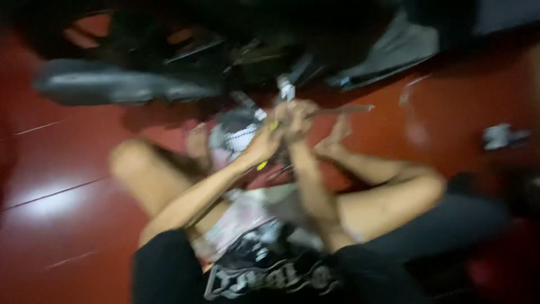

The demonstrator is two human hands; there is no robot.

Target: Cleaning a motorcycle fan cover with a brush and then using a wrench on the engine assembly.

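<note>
Above the knees — hands (284, 125) on tool (337, 110)

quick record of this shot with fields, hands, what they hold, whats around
view: head camera looking down, heavily blurred
posture: person seated on the red floor, knees bent
left hand: closed on a yellow-handled tool, kind unclear
right hand: closed on a long thin metal piece
hands: raised close together, touching or not unclear
above hands: dark machine parts, blurred
far right: small pale object on the floor
</note>
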